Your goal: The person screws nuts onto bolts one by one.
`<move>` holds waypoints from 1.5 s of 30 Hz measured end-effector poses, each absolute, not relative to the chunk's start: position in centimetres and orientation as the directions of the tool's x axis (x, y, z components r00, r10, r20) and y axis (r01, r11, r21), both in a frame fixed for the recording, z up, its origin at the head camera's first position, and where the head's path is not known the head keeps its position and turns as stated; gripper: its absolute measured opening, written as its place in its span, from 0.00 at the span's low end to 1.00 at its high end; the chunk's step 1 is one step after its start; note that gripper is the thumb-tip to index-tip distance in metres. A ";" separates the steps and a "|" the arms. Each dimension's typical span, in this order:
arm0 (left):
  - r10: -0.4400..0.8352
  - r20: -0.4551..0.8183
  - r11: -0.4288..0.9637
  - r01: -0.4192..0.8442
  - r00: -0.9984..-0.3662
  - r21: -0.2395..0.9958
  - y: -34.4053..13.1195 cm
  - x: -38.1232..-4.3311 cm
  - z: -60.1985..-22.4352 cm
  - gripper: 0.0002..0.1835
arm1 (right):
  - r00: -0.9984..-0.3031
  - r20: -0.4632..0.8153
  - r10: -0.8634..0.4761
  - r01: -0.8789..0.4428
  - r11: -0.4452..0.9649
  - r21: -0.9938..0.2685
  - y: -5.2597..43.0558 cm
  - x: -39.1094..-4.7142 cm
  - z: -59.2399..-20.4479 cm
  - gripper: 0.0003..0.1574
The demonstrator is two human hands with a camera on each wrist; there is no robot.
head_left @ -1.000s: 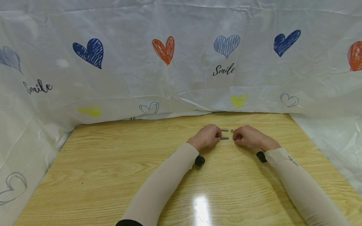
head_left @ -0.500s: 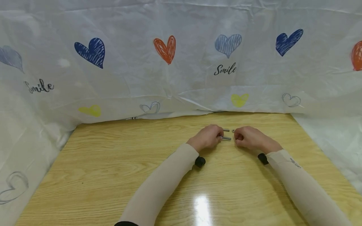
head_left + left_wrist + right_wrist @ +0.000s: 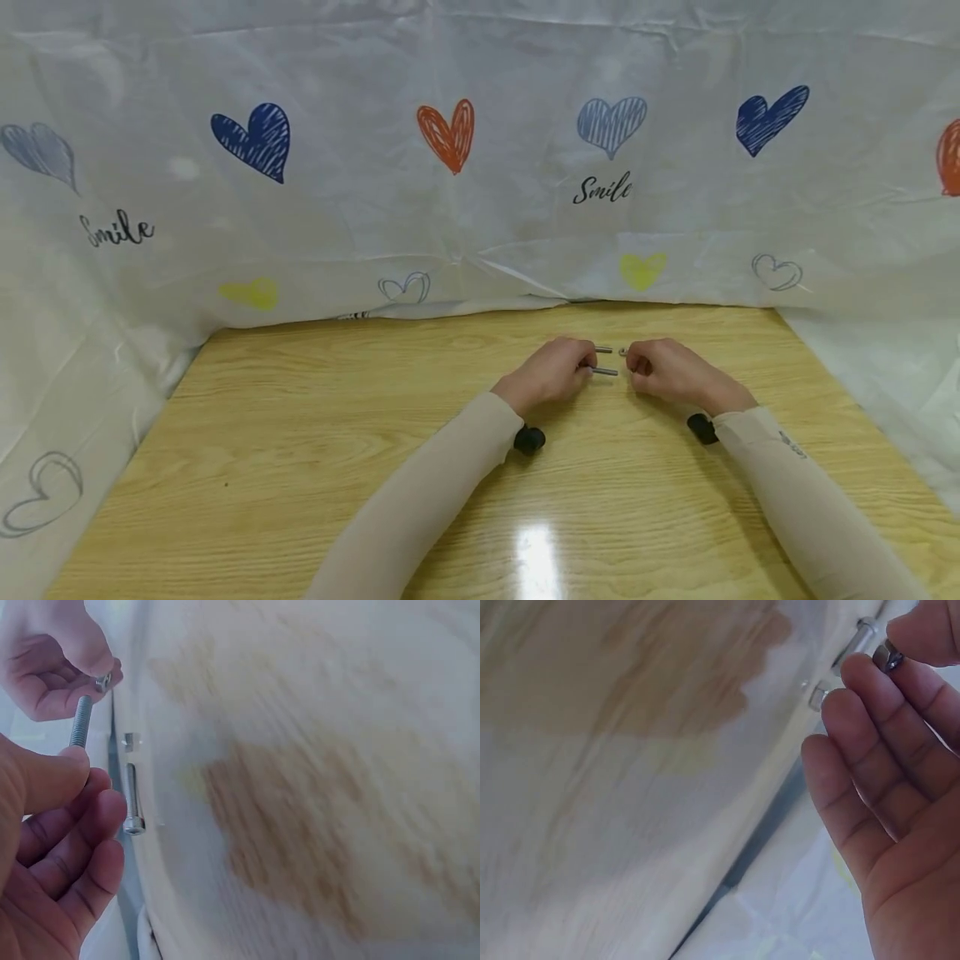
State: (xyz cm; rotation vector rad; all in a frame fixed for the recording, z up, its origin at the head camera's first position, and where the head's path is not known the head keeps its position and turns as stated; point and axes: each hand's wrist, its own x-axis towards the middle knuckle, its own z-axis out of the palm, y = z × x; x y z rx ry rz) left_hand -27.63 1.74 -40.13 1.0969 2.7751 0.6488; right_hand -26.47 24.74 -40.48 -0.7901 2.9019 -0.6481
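Note:
My left hand holds a bolt between thumb and fingers, its threaded end pointing toward the right hand. Thumb and fingertips of my right hand pinch a small metal nut. In the left wrist view the bolt's tip is close to that nut; whether they touch cannot be told. A second bolt, with a round head, lies on the table just beyond the hands. Near its threaded end rests another nut. The head of the held bolt is hidden by the left fingers.
The wooden table extends left and toward the front. Behind it hangs a white cloth printed with hearts. Black wrist-camera mounts sit under both wrists.
The head view has shifted slightly, moving the whole scene rightward in the picture. The held bolt's angle varies a little. Both hands keep their grips, still facing each other.

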 end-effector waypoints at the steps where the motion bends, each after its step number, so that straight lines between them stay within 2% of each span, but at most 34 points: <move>1: 0.671 0.079 0.646 0.633 -0.738 0.426 1.7 -27.5 -40.1 0.03 | -0.867 0.051 -0.495 -0.468 0.778 -0.419 24.7 -26.4 -40.4 0.04; 9: 0.665 0.117 0.610 0.627 -0.738 0.484 0.9 -26.5 -39.6 0.03 | -0.862 0.096 -0.497 -0.481 0.745 -0.463 24.0 -25.8 -40.1 0.07; 23: 0.581 0.231 0.587 0.599 -0.780 0.545 -2.8 -23.5 -38.0 0.04 | -0.815 0.283 -0.506 -0.572 0.622 -0.535 21.5 -23.5 -39.5 0.11; 30: 0.519 0.332 0.544 0.604 -0.788 0.583 -5.4 -21.6 -37.6 0.03 | -0.722 0.440 -0.534 -0.690 0.513 -0.510 19.6 -23.0 -39.1 0.11; 35: 0.491 0.359 0.515 0.597 -0.794 0.615 -6.9 -20.5 -37.8 0.03 | -0.658 0.523 -0.542 -0.753 0.448 -0.482 18.1 -22.6 -39.0 0.11; 40: 0.463 0.396 0.499 0.603 -0.793 0.623 -8.2 -19.8 -37.7 0.04 | -0.623 0.571 -0.534 -0.782 0.398 -0.481 16.9 -22.3 -38.8 0.14; 45: 0.441 0.430 0.492 0.613 -0.788 0.618 -8.9 -19.5 -37.7 0.04 | -0.621 0.581 -0.527 -0.783 0.375 -0.496 16.3 -22.2 -38.9 0.14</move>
